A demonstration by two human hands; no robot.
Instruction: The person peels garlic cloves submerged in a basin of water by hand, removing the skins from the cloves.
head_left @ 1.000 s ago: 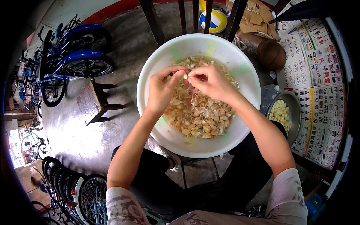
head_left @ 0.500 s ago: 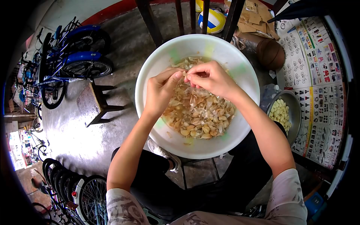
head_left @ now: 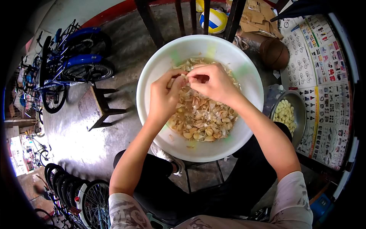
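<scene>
While the left hand (head_left: 164,93) and right hand (head_left: 216,84) pinch a garlic clove (head_left: 184,76) between their fingertips, the white basin (head_left: 202,154) beneath them holds skins and cloves (head_left: 206,128); to its right sits a metal bowl (head_left: 301,114) of peeled cloves (head_left: 284,114), and farther off lies a volleyball (head_left: 216,21).

The grey floor (head_left: 72,147), shiny in the light at the left, carries a low wooden stool (head_left: 91,105) standing upright, with parked bicycles (head_left: 85,66) near it. A volleyball (head_left: 215,21) and a brown ball (head_left: 274,54) also rest on the floor. What supports the white basin (head_left: 200,150) is hidden beneath it.
</scene>
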